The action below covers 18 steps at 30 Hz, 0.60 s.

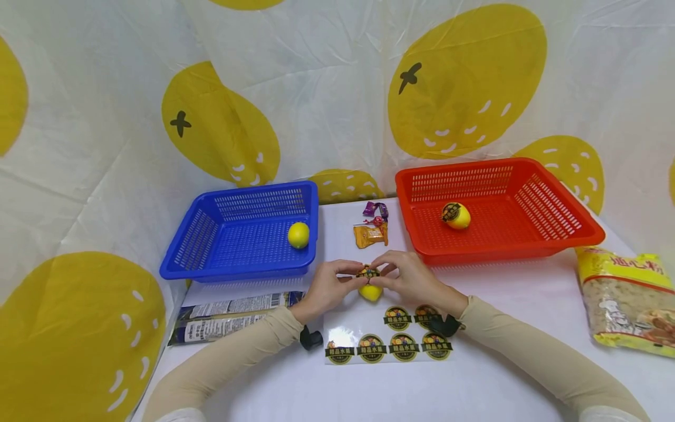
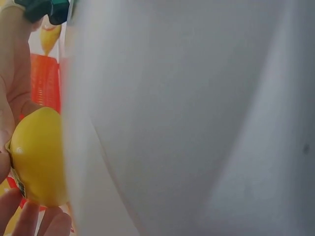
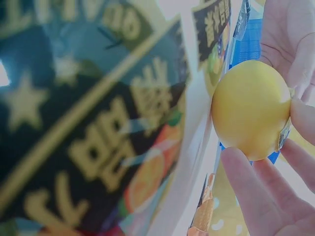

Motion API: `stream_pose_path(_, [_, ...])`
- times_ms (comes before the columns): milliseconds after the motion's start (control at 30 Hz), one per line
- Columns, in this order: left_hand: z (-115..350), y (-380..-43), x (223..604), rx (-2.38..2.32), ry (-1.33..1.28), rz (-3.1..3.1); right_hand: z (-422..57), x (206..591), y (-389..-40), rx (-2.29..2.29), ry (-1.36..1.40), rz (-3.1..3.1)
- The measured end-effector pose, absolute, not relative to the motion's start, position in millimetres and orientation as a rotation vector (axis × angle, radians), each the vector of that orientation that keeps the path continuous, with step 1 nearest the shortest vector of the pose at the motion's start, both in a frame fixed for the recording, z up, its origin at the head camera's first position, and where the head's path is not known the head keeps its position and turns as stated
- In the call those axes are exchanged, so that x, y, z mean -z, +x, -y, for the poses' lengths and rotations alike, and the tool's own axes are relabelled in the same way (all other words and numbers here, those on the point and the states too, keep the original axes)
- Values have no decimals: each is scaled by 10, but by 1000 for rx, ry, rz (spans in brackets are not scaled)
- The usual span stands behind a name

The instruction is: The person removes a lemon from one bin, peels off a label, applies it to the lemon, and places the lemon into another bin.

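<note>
Lemon [image 1: 371, 293] | between left fingers [image 1: 345, 267] and right fingers [image 1: 389, 258] | both sets grasping it

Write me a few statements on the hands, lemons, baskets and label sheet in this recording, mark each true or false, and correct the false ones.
1. The left hand and right hand both hold the same lemon. True.
2. The blue basket has no lemon in it. False: one lemon lies in the blue basket.
3. The lemon in the red basket bears a dark label. True.
4. The label sheet shows only two labels. False: six show on the label sheet.
5. The yellow-topped bag lies on the person's right. True.
</note>
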State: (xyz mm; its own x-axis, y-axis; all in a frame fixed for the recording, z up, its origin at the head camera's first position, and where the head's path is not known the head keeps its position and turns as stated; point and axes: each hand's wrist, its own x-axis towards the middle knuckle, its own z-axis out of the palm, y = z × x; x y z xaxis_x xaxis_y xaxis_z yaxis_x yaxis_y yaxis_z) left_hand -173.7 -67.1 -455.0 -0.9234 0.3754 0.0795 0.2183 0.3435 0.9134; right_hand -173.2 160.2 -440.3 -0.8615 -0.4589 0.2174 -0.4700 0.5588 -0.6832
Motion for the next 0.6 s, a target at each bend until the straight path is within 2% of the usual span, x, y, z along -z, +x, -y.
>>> stream_pose_path(267, [654, -1712, 4493, -1422, 483, -2491, -1631, 4403, -1716, -1291, 811, 2785])
stream_pose_path(600, [578, -1745, 4487, -1216, 555, -2565, -1627, 4388, -1689, -1376, 810, 2751])
